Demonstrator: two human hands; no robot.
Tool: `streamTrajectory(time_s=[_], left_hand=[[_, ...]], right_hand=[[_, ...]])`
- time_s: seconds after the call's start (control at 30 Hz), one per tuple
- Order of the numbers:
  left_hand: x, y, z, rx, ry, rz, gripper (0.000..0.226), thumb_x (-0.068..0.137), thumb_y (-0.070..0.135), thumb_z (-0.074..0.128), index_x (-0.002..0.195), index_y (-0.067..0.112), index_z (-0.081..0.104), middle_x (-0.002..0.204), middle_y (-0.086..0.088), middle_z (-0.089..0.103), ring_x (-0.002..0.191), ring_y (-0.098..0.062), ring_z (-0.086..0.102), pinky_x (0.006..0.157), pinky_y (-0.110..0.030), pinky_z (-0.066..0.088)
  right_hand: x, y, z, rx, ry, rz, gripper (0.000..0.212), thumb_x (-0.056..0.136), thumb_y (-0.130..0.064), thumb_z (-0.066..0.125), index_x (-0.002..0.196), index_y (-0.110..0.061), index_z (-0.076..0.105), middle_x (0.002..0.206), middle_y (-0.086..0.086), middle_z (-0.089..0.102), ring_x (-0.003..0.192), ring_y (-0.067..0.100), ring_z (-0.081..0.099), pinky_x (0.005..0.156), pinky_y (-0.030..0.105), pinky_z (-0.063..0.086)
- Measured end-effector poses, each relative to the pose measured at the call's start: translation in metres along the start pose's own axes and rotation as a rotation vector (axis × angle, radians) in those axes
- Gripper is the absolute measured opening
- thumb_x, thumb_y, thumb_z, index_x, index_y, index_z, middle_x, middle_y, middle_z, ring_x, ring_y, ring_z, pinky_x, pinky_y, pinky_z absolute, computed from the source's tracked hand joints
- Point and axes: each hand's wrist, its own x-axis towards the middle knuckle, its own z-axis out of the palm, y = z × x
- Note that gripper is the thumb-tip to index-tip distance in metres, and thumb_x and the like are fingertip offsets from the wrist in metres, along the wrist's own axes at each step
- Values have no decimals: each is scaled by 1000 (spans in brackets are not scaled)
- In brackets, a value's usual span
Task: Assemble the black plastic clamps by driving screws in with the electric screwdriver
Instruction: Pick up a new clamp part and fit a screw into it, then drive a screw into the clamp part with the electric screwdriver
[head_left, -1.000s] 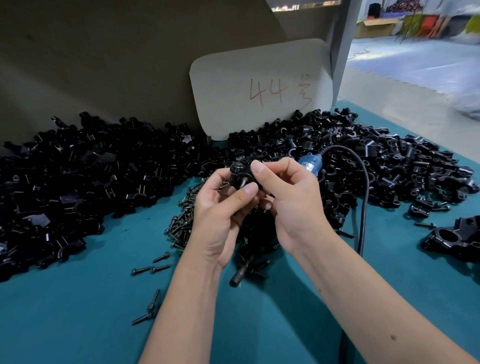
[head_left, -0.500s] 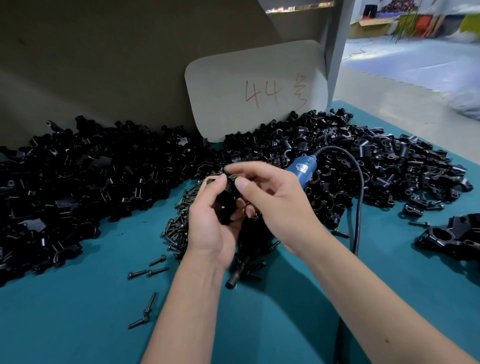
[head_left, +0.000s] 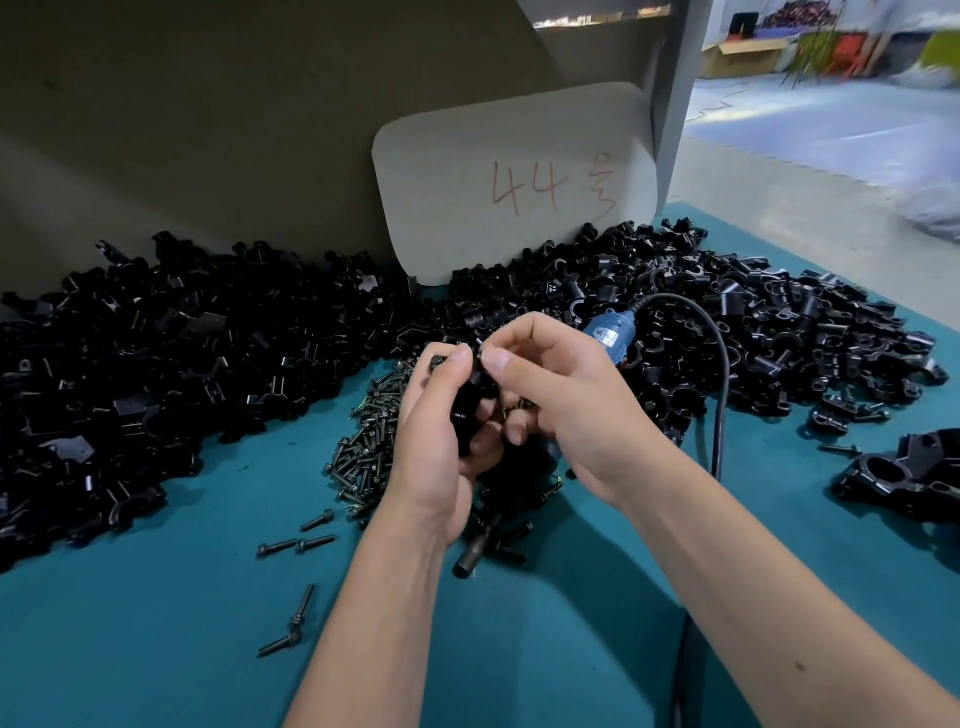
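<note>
With the left hand (head_left: 441, 431) clenched round a black clamp (head_left: 470, 410) above the screw pile (head_left: 371, 441) at table centre, the right hand (head_left: 561, 395), its grip pinching a screw (head_left: 480, 353) at the clamp's 12 o'clock, should seat it straight before reaching for the electric screwdriver (head_left: 605, 332).

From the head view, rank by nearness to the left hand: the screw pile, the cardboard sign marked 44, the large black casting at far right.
From the left hand:
1. Screw pile, just left of it.
2. Cardboard sign, behind, upright.
3. Large black casting, far right edge.
</note>
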Motion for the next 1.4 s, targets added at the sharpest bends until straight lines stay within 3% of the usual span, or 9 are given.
streamTrajectory(time_s=[0.23, 0.5, 0.57, 0.67, 0.77, 0.87, 1.1, 1.27, 1.4], left_hand=[[1, 0, -4, -112, -7, -54, 45, 95, 50, 55, 100, 8, 68, 66, -7, 56, 44, -11, 40, 38, -23, 13], [0, -1, -1, -91, 22, -76, 34, 98, 44, 56, 74, 28, 75, 61, 5, 58, 45, -5, 42, 40, -18, 23], [3, -3, -5, -151, 29, -111, 27, 98, 41, 58, 83, 18, 62, 63, 2, 49, 45, -7, 34, 38, -18, 20], [8, -6, -9, -207, 85, -142, 26, 103, 34, 53, 88, 16, 43, 64, 1, 39, 46, -8, 26, 38, -20, 16], [11, -8, -10, -254, 163, -144, 28, 105, 31, 51, 84, 17, 38, 64, 0, 39, 45, -8, 25, 39, -20, 15], [12, -9, -10, -261, 206, -117, 27, 105, 30, 53, 85, 19, 38, 64, 1, 40, 46, -9, 26, 38, -20, 18], [10, -8, -9, -259, 211, -89, 28, 102, 25, 61, 83, 18, 42, 66, -2, 45, 50, -10, 30, 39, -19, 23], [10, -6, -12, -203, 201, -171, 24, 102, 28, 58, 95, 17, 39, 63, 1, 44, 45, -8, 28, 34, -17, 19], [7, -5, -12, -132, 147, -188, 25, 102, 30, 56, 91, 19, 38, 61, 3, 43, 44, -8, 27, 33, -18, 18]], right_hand=[[3, 11, 5, -121, 70, -78, 12, 97, -11, 71, 94, -16, 82, 66, 5, 67, 57, 15, 53, 51, 24, 47], [3, -1, 4, -105, 128, -33, 31, 94, -31, 78, 75, -9, 67, 61, 2, 61, 48, 9, 53, 47, 24, 45], [5, -5, -1, -362, 258, -35, 55, 98, -54, 64, 72, -6, 62, 59, 3, 58, 52, 11, 53, 50, 29, 45], [4, -2, -11, -1237, 501, 18, 56, 92, -68, 59, 79, -14, 49, 61, 1, 50, 64, 24, 55, 57, 36, 41], [0, 2, -13, -1438, 478, 187, 70, 84, -75, 65, 96, -17, 29, 64, -5, 30, 68, 32, 54, 55, 35, 34], [1, 10, -12, -1396, 490, 188, 85, 75, -78, 71, 98, -22, 12, 64, -6, 31, 61, 30, 46, 50, 32, 31], [6, 8, -24, -1060, 559, 179, 79, 72, -48, 86, 116, -17, 29, 83, -3, 56, 68, 23, 59, 56, 33, 41], [11, -26, -28, -342, 570, -1, 56, 81, -36, 86, 121, -19, 51, 92, -3, 74, 79, 12, 74, 67, 23, 59], [10, -51, -26, 199, 504, -65, 27, 95, -35, 72, 106, -12, 62, 87, 2, 65, 69, 10, 66, 76, 29, 59]])
